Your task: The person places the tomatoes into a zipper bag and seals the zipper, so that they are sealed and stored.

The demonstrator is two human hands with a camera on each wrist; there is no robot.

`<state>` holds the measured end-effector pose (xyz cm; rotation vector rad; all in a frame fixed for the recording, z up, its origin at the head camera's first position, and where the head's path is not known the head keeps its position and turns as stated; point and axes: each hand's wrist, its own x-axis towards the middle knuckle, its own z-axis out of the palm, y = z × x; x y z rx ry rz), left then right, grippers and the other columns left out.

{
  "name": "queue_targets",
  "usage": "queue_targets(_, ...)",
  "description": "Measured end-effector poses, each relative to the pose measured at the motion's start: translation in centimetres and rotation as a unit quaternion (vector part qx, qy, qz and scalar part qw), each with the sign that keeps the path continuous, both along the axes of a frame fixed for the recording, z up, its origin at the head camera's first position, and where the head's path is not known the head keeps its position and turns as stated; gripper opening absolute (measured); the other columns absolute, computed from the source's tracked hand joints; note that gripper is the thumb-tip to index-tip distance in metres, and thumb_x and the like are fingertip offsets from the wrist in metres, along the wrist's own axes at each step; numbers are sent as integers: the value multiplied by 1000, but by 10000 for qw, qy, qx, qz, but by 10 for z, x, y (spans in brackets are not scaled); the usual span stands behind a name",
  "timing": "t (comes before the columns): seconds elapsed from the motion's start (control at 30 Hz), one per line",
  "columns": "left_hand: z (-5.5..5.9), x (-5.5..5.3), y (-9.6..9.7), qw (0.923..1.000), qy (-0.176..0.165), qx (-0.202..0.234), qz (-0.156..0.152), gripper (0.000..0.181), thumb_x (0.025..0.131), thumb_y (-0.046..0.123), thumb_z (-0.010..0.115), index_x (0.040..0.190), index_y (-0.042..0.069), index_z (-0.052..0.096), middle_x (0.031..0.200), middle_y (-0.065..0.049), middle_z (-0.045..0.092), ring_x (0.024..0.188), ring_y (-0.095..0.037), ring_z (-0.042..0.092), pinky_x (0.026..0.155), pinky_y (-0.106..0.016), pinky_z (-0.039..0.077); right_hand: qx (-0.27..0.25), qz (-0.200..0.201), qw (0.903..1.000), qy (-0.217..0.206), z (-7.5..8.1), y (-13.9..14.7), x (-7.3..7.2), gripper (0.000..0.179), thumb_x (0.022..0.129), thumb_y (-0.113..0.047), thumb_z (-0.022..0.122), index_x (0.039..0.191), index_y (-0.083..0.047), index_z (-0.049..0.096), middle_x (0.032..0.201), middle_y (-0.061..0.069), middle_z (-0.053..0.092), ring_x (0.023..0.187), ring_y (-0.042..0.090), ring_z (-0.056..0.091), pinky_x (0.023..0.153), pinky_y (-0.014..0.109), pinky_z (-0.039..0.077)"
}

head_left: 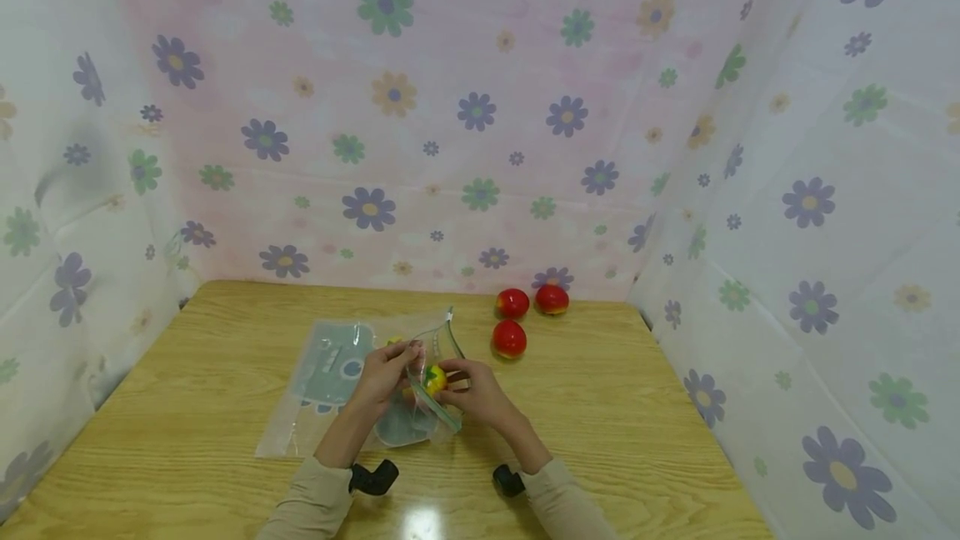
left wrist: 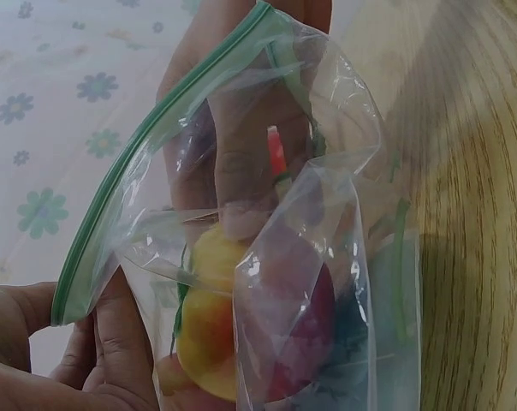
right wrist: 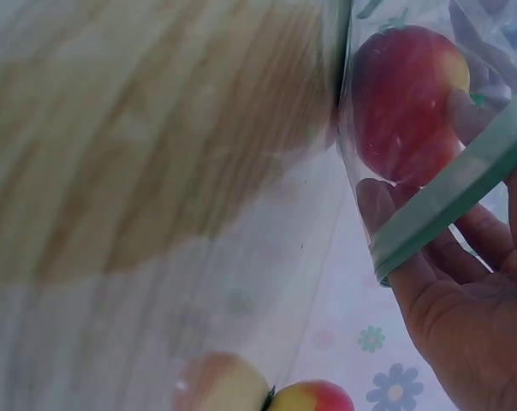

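Note:
A clear zip bag (head_left: 306, 432) with a green seal strip and a pale blue printed picture lies on the table, its mouth raised toward the right. At that mouth my left hand (head_left: 384, 375) pinches the bag's edge. My right hand (head_left: 477, 392) reaches inside the opening, with the green strip (right wrist: 464, 184) crossing over it. Its fingers and thumb hold a glossy red-and-yellow toy fruit (left wrist: 209, 330) with a green leaf top. The clear film partly covers this fruit (right wrist: 404, 103). Another bit of yellow (head_left: 394, 342) shows behind the left fingers, mostly hidden.
Three red toy fruits, one in front (head_left: 509, 340) and two behind, one at left (head_left: 513, 303) and one at right (head_left: 552, 299), sit beyond the bag to the right. Flowered cloth (head_left: 420, 148) encloses the wooden table (head_left: 600, 432) at the back and sides.

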<state>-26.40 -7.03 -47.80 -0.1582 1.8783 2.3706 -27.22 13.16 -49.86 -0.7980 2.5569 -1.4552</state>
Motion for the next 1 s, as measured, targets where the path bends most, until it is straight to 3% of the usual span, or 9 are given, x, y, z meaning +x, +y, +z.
queue_targets(0.37,1,0,1,10000,-13,-3,20,40,103,19,63,132,-8,61,87,5,71,68,-8,60,57,-21,49,-195,-267,9993,-189,14,11,3,41,94,-9,74,132,0,64,134,18,63,115,35,65,92,43,58)
queue_targets(0.63,1,-1,0,10000,-54,-26,70,37,103,18,63,129,-8,63,85,4,70,70,-8,59,58,-20,48,-799,-587,9948,229,17,23,-6,33,95,-8,73,125,4,67,125,23,67,110,38,66,91,45,58)
queue_targets(0.77,-2,-2,0,9999,-11,-12,101,34,103,18,62,125,-8,65,84,4,70,69,-7,60,57,-20,48,-1234,-1159,9851,291,17,30,-12,25,94,-4,73,118,2,71,119,21,69,111,41,65,94,38,57)
queue_targets(0.9,-4,-3,1,9999,20,94,106,32,103,17,62,123,-7,66,84,3,70,70,-9,61,58,-20,50,-1543,-1855,9694,458,14,39,-19,22,93,-2,72,115,3,71,115,21,70,109,41,65,89,24,55)
queue_targets(1.0,-5,-4,2,9999,48,140,85,32,103,17,63,123,-8,66,85,2,70,71,-10,61,59,-21,52,-1647,-2276,9583,517,11,47,-25,25,92,0,73,116,6,70,115,23,69,108,40,64,89,26,54)
